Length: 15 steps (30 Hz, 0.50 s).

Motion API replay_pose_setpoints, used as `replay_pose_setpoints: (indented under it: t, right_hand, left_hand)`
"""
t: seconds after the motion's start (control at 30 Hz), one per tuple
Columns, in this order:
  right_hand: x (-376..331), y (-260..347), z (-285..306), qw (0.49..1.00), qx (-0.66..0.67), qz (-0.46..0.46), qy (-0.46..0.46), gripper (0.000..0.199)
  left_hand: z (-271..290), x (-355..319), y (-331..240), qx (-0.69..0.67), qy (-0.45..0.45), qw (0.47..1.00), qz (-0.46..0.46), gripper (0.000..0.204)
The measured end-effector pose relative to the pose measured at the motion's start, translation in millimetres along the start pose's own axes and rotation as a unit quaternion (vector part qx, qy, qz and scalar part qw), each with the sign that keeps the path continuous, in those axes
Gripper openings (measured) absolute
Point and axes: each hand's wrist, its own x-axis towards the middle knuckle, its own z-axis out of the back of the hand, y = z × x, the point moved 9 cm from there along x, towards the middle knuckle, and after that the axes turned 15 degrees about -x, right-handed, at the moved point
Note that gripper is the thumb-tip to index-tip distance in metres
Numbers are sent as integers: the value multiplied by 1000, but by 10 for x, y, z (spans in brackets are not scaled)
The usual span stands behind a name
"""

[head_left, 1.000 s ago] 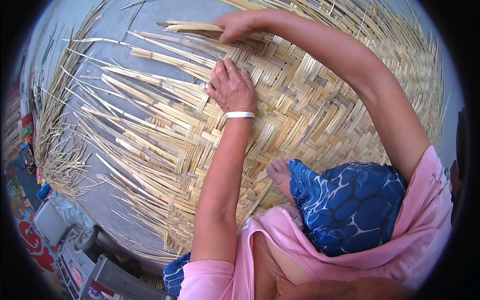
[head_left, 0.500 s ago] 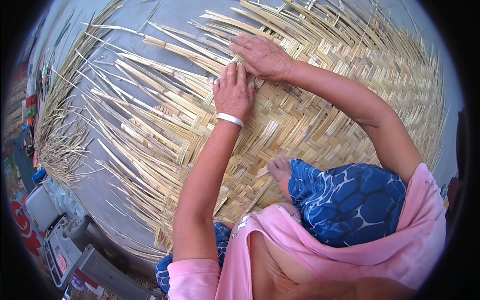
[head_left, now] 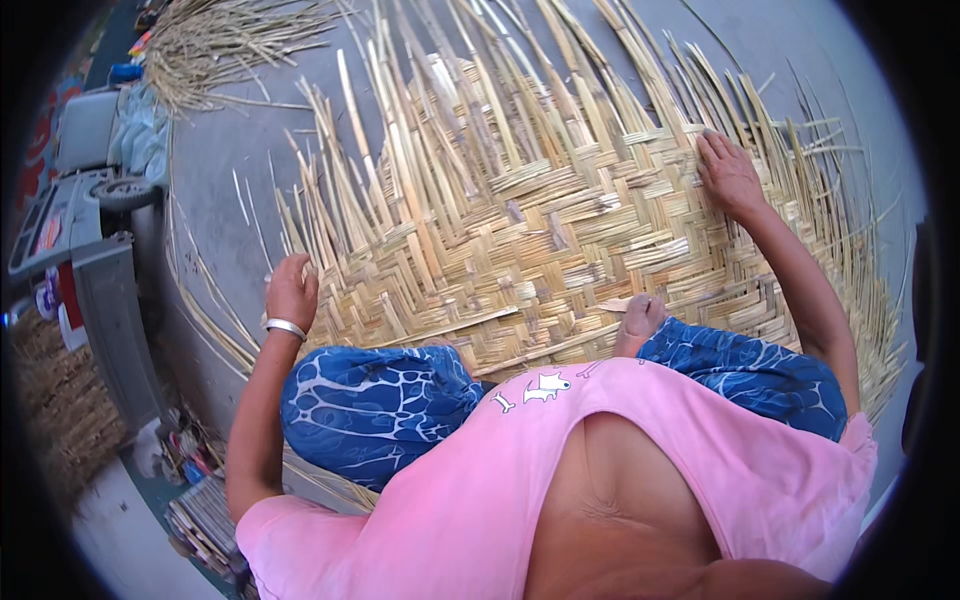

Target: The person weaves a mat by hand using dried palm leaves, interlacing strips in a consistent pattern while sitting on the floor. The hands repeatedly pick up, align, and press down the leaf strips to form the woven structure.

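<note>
A large mat (head_left: 640,255) of flat, straw-coloured split stalks lies in front of me, woven in a zigzag pattern. Long loose stalk ends (head_left: 490,120) stick out from its far side. My right hand (head_left: 730,175) rests on the far right part of the weave, fingers stretched out and holding nothing. At the mat's left edge is my left hand (head_left: 293,288), with a metal bangle on the wrist. Its fingers bend downward beside the edge stalks, the thumb apart, and no stalk shows in its grasp. The fingertips are partly hidden.
My bare foot (head_left: 642,318) and bent knees in blue trousers (head_left: 380,405) are at the mat's near side. A bundle of loose stalks (head_left: 215,50) lies at the far left on the grey floor. A grey wheeled vehicle (head_left: 105,270) stands at the left.
My hands, together on the weave before, are now wide apart: the left at the mat's left edge, the right farther right. The view has turned, showing more of the left side.
</note>
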Motion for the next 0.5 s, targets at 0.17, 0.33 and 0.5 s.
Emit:
replay_pose_setpoints:
  t: [0.17,0.33,0.5]
  right_hand:
    - [52,241,349,985,-38,119,118,29]
    - [387,978,1318,962,-62,231,129,36]
    - [689,2198,2287,940,-51,334,55,36]
  left_hand:
    - [-1286,-2544,2223,-247,-61,894,368,34]
    - [-1921,-4002,1812,-270,-134,773,558,43]
    - [-1583,-4158,1297,-147,-219,777,572,51]
